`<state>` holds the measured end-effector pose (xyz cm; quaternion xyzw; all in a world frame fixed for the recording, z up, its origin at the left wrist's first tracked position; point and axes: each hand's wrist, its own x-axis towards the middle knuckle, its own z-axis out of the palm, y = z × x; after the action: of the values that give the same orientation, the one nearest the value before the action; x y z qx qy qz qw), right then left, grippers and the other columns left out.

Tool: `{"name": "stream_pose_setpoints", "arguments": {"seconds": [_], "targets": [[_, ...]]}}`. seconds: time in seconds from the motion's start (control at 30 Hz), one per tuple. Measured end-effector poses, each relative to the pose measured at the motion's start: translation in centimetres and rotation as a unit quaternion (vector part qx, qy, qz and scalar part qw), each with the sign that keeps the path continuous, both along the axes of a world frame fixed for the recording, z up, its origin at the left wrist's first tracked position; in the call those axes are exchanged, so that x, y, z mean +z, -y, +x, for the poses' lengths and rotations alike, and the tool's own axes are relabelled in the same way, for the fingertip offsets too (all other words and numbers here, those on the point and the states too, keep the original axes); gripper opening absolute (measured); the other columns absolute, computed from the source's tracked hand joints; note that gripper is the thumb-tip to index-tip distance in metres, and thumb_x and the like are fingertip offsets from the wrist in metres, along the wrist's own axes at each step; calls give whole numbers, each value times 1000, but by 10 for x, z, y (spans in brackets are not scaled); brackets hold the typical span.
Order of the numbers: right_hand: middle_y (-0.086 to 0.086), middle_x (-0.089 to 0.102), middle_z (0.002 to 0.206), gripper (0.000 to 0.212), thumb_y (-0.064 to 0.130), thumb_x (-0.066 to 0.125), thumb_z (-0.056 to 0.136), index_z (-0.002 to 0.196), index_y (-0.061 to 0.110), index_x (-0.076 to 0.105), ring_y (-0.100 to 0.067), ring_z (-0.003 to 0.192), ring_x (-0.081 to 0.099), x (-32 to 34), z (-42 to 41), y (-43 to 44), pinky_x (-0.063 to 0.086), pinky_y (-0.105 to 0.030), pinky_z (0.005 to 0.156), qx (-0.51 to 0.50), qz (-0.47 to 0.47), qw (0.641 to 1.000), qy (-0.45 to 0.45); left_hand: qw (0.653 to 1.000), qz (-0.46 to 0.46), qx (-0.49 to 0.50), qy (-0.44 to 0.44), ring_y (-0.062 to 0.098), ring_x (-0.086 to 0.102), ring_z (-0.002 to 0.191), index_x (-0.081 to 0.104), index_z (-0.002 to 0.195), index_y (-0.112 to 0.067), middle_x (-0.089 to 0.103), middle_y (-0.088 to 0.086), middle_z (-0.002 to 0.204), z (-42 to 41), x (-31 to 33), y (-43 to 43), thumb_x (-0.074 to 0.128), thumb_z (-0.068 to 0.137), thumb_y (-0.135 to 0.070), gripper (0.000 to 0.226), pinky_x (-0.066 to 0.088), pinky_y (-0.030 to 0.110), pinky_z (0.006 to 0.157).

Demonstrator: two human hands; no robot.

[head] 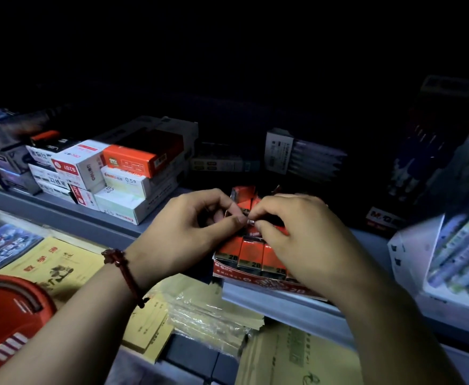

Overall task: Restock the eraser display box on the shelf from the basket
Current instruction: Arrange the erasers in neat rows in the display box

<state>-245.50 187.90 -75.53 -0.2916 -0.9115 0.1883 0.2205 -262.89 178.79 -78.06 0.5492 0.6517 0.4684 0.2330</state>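
A red eraser display box [266,282] sits at the front edge of the grey shelf [297,307], with rows of red-and-black 2B erasers [251,252] in it. Over the box my left hand [183,232] and my right hand [300,232] meet fingertip to fingertip. Both pinch one small eraser [249,220] between thumb and fingers, just above the back rows. The red basket [8,326] lies at the lower left, mostly out of frame.
Stacked white and orange stationery boxes [127,173] stand on the shelf to the left. Pen packs [302,157] lie behind the display box, and a white box of pens [455,262] stands at the right. Yellow notebooks [52,265] and plastic-wrapped pads [211,315] lie below.
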Motion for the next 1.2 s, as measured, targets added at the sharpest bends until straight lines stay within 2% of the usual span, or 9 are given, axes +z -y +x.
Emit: {"name": "stream_pose_setpoints", "arguments": {"seconds": [0.07, 0.13, 0.3, 0.43, 0.5, 0.67, 0.83, 1.03, 1.2], "targets": [[18, 67, 88, 14, 22, 65, 97, 101, 30, 76, 6, 83, 59, 3, 5, -2, 45, -11, 72, -1, -31, 999, -41, 998, 3, 23, -62, 19, 66, 71, 73, 99, -30, 68, 5, 78, 1, 0, 1, 72, 92, -35, 9, 52, 30, 65], [20, 65, 80, 14, 19, 69, 94, 96, 29, 78, 10, 76, 58, 5, 15, -5, 41, -5, 65, -19, -51, 995, -83, 995, 8, 48, -89, 13, 66, 68, 69, 103, -35, 66, 1, 75, 2, 1, 4, 70, 93, -36, 10, 50, 22, 58], [10, 61, 63, 9, 18, 72, 89, 81, 23, 71, -4, 61, 58, 6, 38, -8, 42, -17, 53, -130, 9, 985, -115, 992, -22, 83, -92, 13, 69, 65, 62, 114, -34, 69, -1, 69, 6, 2, 14, 65, 95, -42, 21, 54, 31, 57], [-5, 66, 80, 29, 46, 59, 96, 96, 17, 60, -22, 75, 63, 1, 50, -7, 41, -32, 59, -239, -38, 969, 51, 991, -89, 91, -29, 32, 66, 47, 67, 94, -22, 71, 7, 59, 13, 6, 18, 58, 100, -42, 23, 43, 29, 36], [-9, 69, 76, 38, 49, 52, 99, 89, 14, 63, -32, 78, 67, -6, 50, -5, 51, -36, 67, -242, -86, 964, 67, 990, -91, 101, -26, 31, 59, 40, 69, 87, -15, 66, 10, 53, 16, 4, 17, 56, 103, -39, 31, 40, 26, 34], [-9, 55, 51, 45, 34, 50, 103, 68, 5, 53, -29, 55, 61, -7, 52, 3, 51, -37, 59, -228, -103, 968, 4, 989, -88, 111, -48, 25, 54, 38, 66, 79, -6, 60, 13, 51, 24, 8, 21, 53, 104, -29, 37, 36, 24, 34], [-9, 65, 66, 39, 34, 51, 101, 80, 4, 63, -28, 69, 65, 3, 62, 15, 54, -38, 66, -221, -85, 970, 47, 989, -109, 85, -47, 19, 49, 29, 65, 83, -3, 57, 5, 42, 41, 19, 39, 51, 104, -25, 33, 35, 23, 35], [-18, 66, 63, 40, 33, 47, 104, 82, 3, 61, -24, 33, 56, 16, 79, 31, 45, -31, 36, -197, -121, 969, 82, 991, -117, 65, -28, 18, 50, 31, 63, 87, -5, 59, 6, 45, 54, 20, 56, 51, 104, -24, 28, 35, 22, 34], [-14, 70, 72, 36, 38, 51, 102, 87, 7, 60, -23, 36, 61, 17, 81, 31, 51, -33, 46, -205, -172, 961, 65, 989, -119, 75, 52, 18, 52, 39, 63, 97, -2, 63, 8, 56, 52, 20, 58, 59, 101, -22, 21, 42, 25, 38]]}}
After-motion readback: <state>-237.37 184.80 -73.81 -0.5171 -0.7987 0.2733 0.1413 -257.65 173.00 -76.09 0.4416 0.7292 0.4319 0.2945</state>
